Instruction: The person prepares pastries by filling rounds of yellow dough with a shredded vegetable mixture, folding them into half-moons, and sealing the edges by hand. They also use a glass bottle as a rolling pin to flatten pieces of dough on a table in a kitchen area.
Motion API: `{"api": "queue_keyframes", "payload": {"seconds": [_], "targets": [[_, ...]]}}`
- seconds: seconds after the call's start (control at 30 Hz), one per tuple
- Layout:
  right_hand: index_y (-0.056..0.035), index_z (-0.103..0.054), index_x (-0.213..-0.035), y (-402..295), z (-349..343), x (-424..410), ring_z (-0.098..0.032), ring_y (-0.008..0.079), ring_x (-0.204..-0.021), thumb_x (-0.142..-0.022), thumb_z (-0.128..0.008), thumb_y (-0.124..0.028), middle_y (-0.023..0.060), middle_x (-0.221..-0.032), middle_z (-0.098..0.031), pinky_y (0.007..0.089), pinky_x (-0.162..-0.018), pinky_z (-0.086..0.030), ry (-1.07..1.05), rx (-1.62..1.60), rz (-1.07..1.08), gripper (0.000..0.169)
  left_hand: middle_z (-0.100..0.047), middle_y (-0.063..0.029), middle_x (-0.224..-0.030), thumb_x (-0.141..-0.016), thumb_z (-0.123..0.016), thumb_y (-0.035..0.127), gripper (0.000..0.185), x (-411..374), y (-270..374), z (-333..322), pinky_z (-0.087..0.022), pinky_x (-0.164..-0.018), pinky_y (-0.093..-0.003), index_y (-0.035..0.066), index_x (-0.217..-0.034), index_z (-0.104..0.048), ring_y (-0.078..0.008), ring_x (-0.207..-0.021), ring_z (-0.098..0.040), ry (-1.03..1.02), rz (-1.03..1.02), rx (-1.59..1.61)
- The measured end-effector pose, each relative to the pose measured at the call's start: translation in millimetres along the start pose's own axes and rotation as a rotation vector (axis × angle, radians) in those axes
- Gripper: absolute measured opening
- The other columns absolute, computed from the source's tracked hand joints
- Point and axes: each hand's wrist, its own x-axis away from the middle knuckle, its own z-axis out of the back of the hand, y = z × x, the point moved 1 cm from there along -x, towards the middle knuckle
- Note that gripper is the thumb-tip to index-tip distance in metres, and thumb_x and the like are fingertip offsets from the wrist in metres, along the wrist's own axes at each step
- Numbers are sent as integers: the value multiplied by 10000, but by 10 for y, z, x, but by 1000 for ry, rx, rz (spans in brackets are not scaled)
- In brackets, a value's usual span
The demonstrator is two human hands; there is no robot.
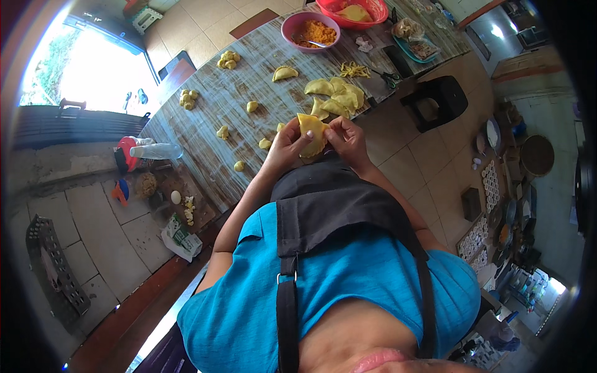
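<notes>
My left hand point(288, 144) holds a half-moon pastry of yellow dough point(311, 133) from its left side, thumb on its face. At the pastry's right edge, my right hand point(346, 142) pinches the rim between thumb and fingers. Part of the rim looks crimped. Just beyond lies a heap of folded half-moon pastries point(343, 99). One pastry with a crimped edge point(285, 73) rests apart on the wood-patterned table point(210, 116). Small dough balls point(252, 107) are scattered to the left, with two clusters of them point(228, 59) farther off.
Along the far side stand a pink bowl of orange filling with a spoon point(311, 31) and a red basin with dough point(353, 13). Dough strips point(355, 70) and scissors point(389, 79) lie near the right edge. A plastic bottle point(157, 151) and an egg point(176, 197) are at left.
</notes>
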Motion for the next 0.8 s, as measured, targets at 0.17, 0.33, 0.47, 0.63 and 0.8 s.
{"api": "queue_keyframes", "payload": {"seconds": [0.17, 0.33, 0.47, 0.63, 0.8], "targets": [[-27, -588, -890, -46, -29, -25, -551, 50, -754, -892, -621, -97, -4, -805, -597, 214, -715, -461, 27, -139, -23, 78, -622, -76, -978, -936, -563, 186, 292, -31, -102, 62, -473, -806, -260, -19, -1124, -475, -110, -893, -593, 96, -68, -26], [-25, -589, -888, -46, -11, -19, -551, 52, -754, -893, -617, -89, -3, -809, -603, 212, -720, -460, -6, -37, 2, 70, -625, -68, -945, -929, -575, 192, 293, -48, -95, 64, -473, -783, -258, -22, -1105, -483, -106, -873, -594, 43, -54, -61], [-19, -593, -905, -25, -14, -16, -540, 51, -783, -894, -620, -85, -7, -821, -600, 206, -750, -443, -18, 0, -14, 72, -625, -72, -940, -927, -577, 196, 291, -39, -50, 29, -470, -778, -256, -21, -1099, -488, -107, -874, -594, 7, -18, -117], [-20, -596, -930, -15, -2, -12, -543, 57, -819, -879, -637, -89, 7, -864, -602, 210, -762, -438, -10, -185, -28, 95, -625, -66, -936, -916, -592, 186, 291, -85, -108, 82, -468, -779, -256, -24, -1091, -491, -102, -868, -592, 80, -51, -153], [-25, -598, -940, -122, -18, -15, -535, 56, -814, -892, -622, -106, 9, -868, -594, 209, -760, -431, -18, -17, 0, 97, -626, -62, -937, -919, -586, 185, 264, -70, -138, 76, -466, -782, -255, -17, -1070, -509, -100, -870, -590, 24, -79, -174]]}}
